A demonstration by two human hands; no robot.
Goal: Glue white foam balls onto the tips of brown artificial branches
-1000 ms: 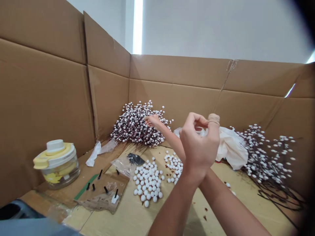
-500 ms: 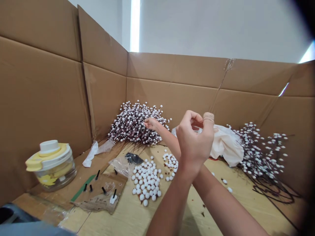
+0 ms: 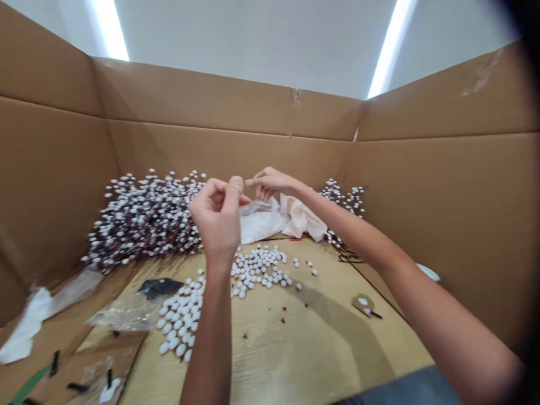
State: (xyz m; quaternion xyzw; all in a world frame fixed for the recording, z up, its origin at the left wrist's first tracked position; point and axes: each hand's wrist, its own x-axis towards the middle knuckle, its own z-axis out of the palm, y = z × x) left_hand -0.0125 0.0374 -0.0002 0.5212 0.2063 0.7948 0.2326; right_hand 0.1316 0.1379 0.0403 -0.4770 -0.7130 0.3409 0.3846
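In the middle of the head view my left hand is raised, with its fingers curled against a thumb wrapped in tan tape. My right hand is just to the right of it, its fingers bent and a taped fingertip close to the left thumb. Anything between the fingers of either hand is too small or hidden to make out. Behind and to the left lies a big bundle of dark stems with white berries. Loose white berry-like balls lie on the table below, with another group farther back.
Cardboard walls surround the table. Clear plastic bags and pale cloth-like wrapping lie at the back. More berry stems stand behind at right. A black packet and black pegs on cardboard are at left.
The view has turned to the right. My arms were crossed, with the right hand at the berry-stem bundle; it has come back to the right, beside my left hand, and the arms are uncrossed.
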